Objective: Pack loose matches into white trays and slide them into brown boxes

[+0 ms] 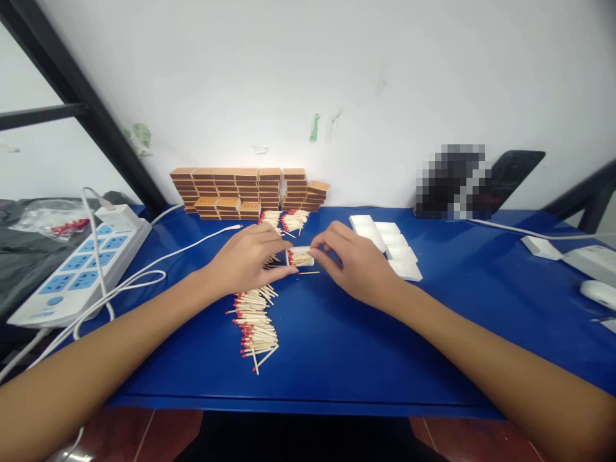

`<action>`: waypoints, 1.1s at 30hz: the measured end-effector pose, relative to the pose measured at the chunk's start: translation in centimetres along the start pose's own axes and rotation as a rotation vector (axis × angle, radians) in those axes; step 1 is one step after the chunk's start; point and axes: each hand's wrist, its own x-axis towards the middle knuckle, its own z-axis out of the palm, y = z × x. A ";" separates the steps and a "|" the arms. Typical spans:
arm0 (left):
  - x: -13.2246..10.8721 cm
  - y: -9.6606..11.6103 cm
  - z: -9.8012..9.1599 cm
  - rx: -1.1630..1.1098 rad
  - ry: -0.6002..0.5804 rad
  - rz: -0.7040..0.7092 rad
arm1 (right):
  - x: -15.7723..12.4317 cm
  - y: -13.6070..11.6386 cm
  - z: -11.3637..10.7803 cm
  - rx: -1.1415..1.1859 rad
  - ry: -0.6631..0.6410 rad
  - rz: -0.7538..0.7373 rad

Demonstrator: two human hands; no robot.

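The blue table (366,378) lies under everything here, its near edge well in front of the tray (301,248). Nearer than the tray and to its left, a long heap of matches (257,327) runs back toward the left hand, red heads mostly to the left; at its near end two matches lie askew, their ends crossing. One loose match (308,273) lies just in front of the tray.

The tray, white and partly filled with matches, sits between the two hands. The left hand (245,260) curves round the tray's left end, index finger at the far side and thumb at the near side, holding it. The right hand (356,260) has thumb and index finger drawn narrow at the tray's right end; whether they grip its wall or a match is too small to tell.

Left of the tray, well apart, stands a white power strip (86,269) with cables beside it. Right of the tray, past the right hand, lie several white trays (397,247) close together. Behind the tray, slightly left, are two small match bundles (294,221), and beyond them brown boxes (216,183) stand stacked by the wall (269,77).
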 end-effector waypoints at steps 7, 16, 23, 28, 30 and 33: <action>0.1 -0.9 -0.3 0.066 0.007 -0.056 | -0.4 0.9 -0.1 0.149 -0.328 0.121; 0.1 0.6 -0.3 0.024 -0.063 0.001 | 0.2 0.1 -0.1 0.232 -0.129 0.107; 0.2 0.3 -0.4 0.025 -0.022 -0.016 | 0.1 -1.2 0.2 0.220 0.027 0.108; 0.2 -1.2 -0.6 0.105 -0.016 -0.071 | -0.2 -4.2 1.6 0.309 -0.130 0.168; 0.1 -1.2 -0.6 0.107 -0.020 -0.085 | -0.4 -5.0 2.6 0.291 -0.170 0.150; 0.1 -1.0 -0.5 0.115 -0.038 -0.090 | -0.5 -5.3 3.8 0.258 -0.181 0.100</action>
